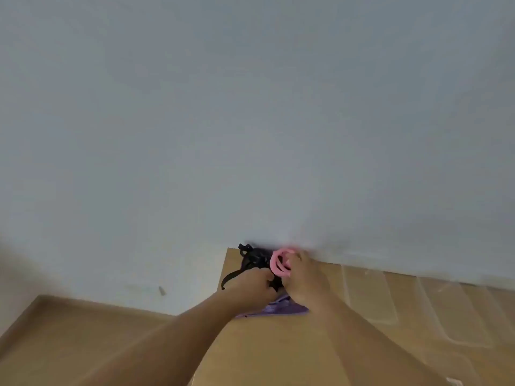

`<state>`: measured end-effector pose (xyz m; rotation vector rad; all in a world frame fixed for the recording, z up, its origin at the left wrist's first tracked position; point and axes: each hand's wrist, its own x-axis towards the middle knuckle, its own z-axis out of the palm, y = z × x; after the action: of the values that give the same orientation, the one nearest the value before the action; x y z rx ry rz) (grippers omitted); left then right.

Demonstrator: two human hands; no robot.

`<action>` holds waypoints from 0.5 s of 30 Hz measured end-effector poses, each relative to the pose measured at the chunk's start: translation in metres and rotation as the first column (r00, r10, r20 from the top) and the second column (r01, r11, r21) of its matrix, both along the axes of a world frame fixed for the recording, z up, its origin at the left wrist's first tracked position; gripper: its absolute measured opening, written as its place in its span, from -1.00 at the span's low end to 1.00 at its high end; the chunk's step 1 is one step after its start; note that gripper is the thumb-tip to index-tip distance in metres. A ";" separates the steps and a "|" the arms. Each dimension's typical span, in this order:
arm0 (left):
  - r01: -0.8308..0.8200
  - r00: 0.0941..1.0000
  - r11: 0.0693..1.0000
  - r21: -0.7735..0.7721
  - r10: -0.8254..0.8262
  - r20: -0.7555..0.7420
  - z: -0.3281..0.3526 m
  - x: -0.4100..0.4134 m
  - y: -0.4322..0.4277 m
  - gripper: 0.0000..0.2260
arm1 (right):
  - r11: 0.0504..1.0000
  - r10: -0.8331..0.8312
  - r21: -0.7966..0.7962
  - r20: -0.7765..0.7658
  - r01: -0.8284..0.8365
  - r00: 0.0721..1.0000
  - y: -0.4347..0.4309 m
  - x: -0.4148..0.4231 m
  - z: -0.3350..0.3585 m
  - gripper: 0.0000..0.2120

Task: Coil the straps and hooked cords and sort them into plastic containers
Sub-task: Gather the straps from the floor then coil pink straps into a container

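A tangle of black straps and hooked cords lies at the far left corner of the wooden table, against the wall. My left hand grips a black strap that loops out to the left. My right hand holds a coiled pink cord just right of the black pile. A purple packet lies under both hands, mostly hidden.
Clear plastic containers stand in a row along the wall on the right of the table, another further right. A lower wooden surface lies to the left. The pale wall fills most of the view.
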<state>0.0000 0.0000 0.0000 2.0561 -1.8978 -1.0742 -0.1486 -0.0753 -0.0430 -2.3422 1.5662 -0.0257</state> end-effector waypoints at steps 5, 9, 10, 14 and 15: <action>-0.139 0.989 0.989 0.045 0.141 -0.036 -0.022 0.003 -0.016 -0.91 | 0.998 -0.002 -0.059 -0.052 -0.002 0.999 -0.042 0.014 -0.021 -0.67; -0.242 0.968 0.969 0.054 0.245 -0.057 -0.025 0.000 -0.028 -0.93 | 0.998 0.057 -0.020 0.041 -0.056 0.998 -0.054 0.006 -0.028 -0.79; -0.264 0.960 0.963 0.048 0.268 -0.079 -0.027 -0.001 -0.033 -0.94 | 0.997 0.065 0.024 0.068 -0.067 0.996 -0.058 0.003 -0.027 -0.83; -0.333 0.934 0.940 0.067 0.339 -0.114 -0.030 -0.009 -0.047 -0.60 | 0.986 0.101 0.129 0.045 -0.106 0.994 -0.061 -0.012 -0.023 -0.91; -0.346 0.927 0.934 0.084 0.354 -0.121 -0.030 -0.013 -0.050 -0.56 | 0.990 0.081 0.113 0.061 -0.088 0.995 -0.062 -0.015 -0.022 -0.90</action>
<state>-0.0130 -0.0498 -0.0296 2.1820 -1.3795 -1.1542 -0.1637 -0.1371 -0.0645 -2.2948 1.4022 0.0176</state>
